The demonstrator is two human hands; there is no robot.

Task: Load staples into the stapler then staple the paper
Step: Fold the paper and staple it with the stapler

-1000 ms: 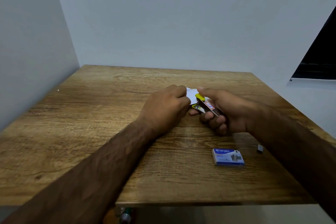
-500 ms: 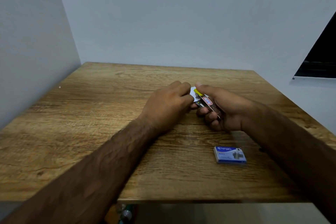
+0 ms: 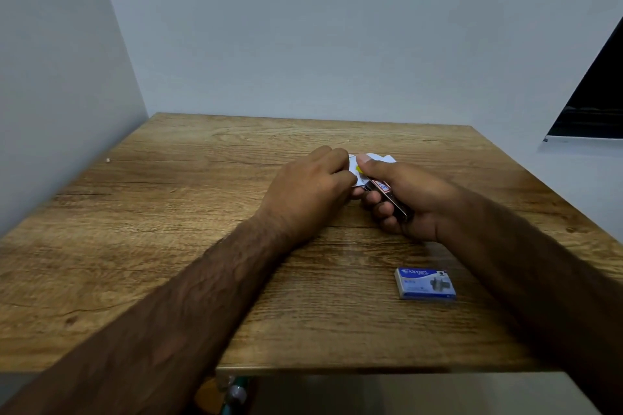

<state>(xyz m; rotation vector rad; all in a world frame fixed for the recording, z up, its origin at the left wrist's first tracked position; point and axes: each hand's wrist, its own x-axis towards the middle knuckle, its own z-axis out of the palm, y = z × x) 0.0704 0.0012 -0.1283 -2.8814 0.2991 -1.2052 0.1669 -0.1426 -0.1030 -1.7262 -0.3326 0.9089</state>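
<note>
My right hand (image 3: pixel 408 199) grips a small dark stapler (image 3: pixel 387 194) with a yellow tip and a red-and-white label; its thumb presses on the top near the front. A small white paper (image 3: pixel 357 167) sits in the stapler's mouth, pinched at its left edge by the curled fingers of my left hand (image 3: pixel 306 192). Both hands meet at the middle of the wooden table (image 3: pixel 168 212), and most of the paper is hidden behind them. A blue staple box (image 3: pixel 425 283) lies closed on the table, nearer to me and under my right forearm's left side.
Grey walls close off the table's left and far sides. A dark opening (image 3: pixel 596 98) shows at the far right. Below the table's near edge some blurred items (image 3: pixel 229 394) are visible.
The stapler's top has come down from raised to nearly flat over the paper under my right thumb. Both hands have drawn closer together; the view has tilted slightly.
</note>
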